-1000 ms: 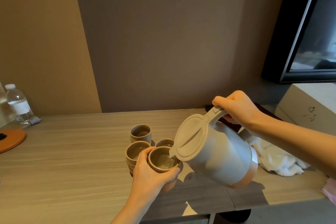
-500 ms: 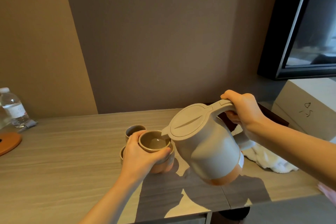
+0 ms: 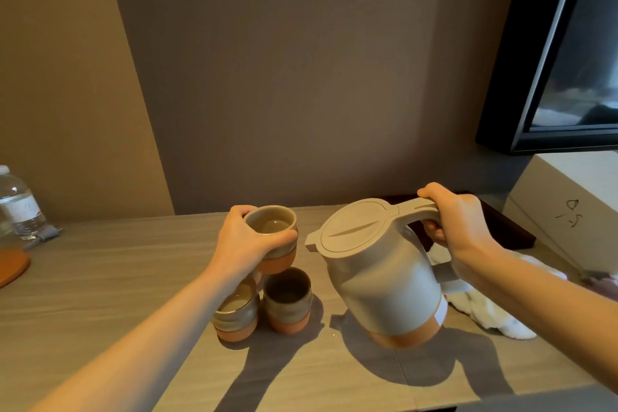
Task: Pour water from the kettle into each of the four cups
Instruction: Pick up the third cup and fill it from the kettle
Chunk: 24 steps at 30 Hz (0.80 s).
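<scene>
A grey kettle (image 3: 388, 281) with an orange base hangs nearly upright just above the table, its lid closed and spout pointing left. My right hand (image 3: 458, 221) grips its handle. My left hand (image 3: 244, 241) holds a grey-and-terracotta cup (image 3: 272, 237) with water in it, lifted above the other cups, left of the spout and apart from it. Two more cups stand on the table below: one (image 3: 237, 311) partly under my wrist, with water, and one (image 3: 287, 298) to its right. A fourth cup is hidden.
The wooden table (image 3: 100, 278) meets the wall at the back. A water bottle (image 3: 18, 204) and an orange board (image 3: 10, 266) are at far left. A white cloth (image 3: 495, 314), dark tray (image 3: 505, 227), pale box (image 3: 568, 207) and a screen (image 3: 568, 53) are on the right.
The kettle has tipped back from pouring to nearly upright and moved right. My left hand has lifted the filled cup up and away from the spout.
</scene>
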Motion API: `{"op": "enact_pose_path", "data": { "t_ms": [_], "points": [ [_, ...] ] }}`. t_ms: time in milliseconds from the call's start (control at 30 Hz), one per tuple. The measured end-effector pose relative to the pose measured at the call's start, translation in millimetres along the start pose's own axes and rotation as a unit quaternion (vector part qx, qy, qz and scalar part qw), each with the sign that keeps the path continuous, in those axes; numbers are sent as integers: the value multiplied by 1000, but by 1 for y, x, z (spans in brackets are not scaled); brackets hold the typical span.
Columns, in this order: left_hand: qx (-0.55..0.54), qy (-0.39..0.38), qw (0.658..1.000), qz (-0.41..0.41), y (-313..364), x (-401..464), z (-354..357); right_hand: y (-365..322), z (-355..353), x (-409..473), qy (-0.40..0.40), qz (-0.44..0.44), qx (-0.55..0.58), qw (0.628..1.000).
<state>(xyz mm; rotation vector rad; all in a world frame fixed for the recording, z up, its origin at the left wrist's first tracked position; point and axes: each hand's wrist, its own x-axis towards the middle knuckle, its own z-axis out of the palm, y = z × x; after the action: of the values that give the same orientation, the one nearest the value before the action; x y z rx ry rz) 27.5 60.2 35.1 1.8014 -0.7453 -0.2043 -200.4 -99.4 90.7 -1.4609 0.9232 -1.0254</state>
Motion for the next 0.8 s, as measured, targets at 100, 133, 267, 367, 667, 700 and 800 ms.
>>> {"op": "enact_pose_path", "data": {
  "t_ms": [100,133,267,367,667,700,800],
  "points": [
    [31,-2,999,-9,1,19,7,8,-1,7,6,18,-4,1000],
    [39,-5,999,-11,1,24,10,10,-2,9,10,24,-3,1000],
    [54,-15,998,-29,-5,44,23,20,-5,21,26,40,-3,999],
    [64,-23,996,-53,-13,55,34,25,-6,29,31,44,-4,999],
    [164,-59,983,-57,-38,70,62,42,-6,46,34,48,-18,998],
    [172,-67,981,-60,-40,70,64,44,-6,47,37,52,-18,998],
    [209,-90,972,-56,-46,71,66,50,-7,51,39,63,-13,997]
  ]
}}
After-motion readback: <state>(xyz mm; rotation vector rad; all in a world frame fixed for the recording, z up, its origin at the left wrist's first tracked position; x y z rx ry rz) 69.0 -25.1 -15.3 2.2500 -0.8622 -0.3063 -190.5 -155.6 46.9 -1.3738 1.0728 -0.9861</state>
